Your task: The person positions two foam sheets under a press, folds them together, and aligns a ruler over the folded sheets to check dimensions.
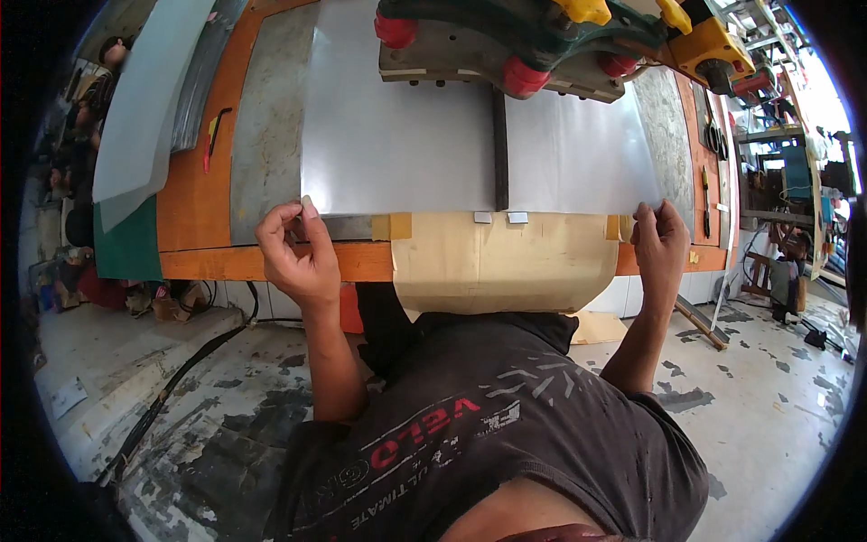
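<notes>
A large translucent plastic sheet lies across the grey metal plate of the workbench. Its near left corner is pinched between the thumb and fingers of my left hand. At the near right corner, my right hand grips the same sheet with its fingertips. A dark narrow bar runs front to back at the middle of the sheet. Two small pale tabs sit at the sheet's near edge, the left tab beside the right tab.
A green machine head with red knobs overhangs the far side. Tan card hangs over the orange bench edge. At left lie a red-handled tool and more plastic sheets; at right, scissors and a yellow-black cutter.
</notes>
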`<state>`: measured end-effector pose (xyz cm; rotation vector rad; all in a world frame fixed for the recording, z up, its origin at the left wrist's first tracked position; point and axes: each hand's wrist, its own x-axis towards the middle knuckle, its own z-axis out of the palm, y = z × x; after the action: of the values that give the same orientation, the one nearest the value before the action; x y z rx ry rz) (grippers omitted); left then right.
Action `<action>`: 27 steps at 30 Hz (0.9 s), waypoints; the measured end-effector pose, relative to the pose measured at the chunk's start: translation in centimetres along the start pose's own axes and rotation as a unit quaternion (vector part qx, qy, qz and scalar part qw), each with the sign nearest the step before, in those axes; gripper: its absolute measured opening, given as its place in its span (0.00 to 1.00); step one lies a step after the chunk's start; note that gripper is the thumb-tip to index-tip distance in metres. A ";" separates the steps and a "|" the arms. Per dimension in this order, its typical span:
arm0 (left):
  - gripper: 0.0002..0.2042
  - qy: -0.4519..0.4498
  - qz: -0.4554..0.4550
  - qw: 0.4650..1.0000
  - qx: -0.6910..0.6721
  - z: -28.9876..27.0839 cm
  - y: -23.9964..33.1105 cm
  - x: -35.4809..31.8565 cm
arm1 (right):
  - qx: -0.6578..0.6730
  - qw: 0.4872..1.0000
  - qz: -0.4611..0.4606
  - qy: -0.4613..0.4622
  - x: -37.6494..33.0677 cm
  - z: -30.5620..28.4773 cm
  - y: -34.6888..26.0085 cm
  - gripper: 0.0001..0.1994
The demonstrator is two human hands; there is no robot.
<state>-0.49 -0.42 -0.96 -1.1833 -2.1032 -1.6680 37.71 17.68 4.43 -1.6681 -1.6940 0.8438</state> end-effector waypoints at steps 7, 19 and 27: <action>0.08 -0.026 0.001 0.999 0.037 -0.2 0.2 0.0 | 0.029 1.000 0.002 -0.011 -0.1 -0.1 0.2 0.13; 0.08 -0.003 0.018 0.999 0.046 0.0 0.2 0.0 | 0.042 0.999 0.005 -0.017 -0.1 -0.2 0.1 0.11; 0.08 -0.004 0.012 1.000 0.024 0.2 0.1 0.1 | 0.024 1.000 0.008 -0.019 0.0 -0.3 0.3 0.12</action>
<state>-0.41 -0.19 -0.87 -1.1981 -2.1136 -1.5969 38.10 17.73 4.36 -1.6458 -1.6741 0.9211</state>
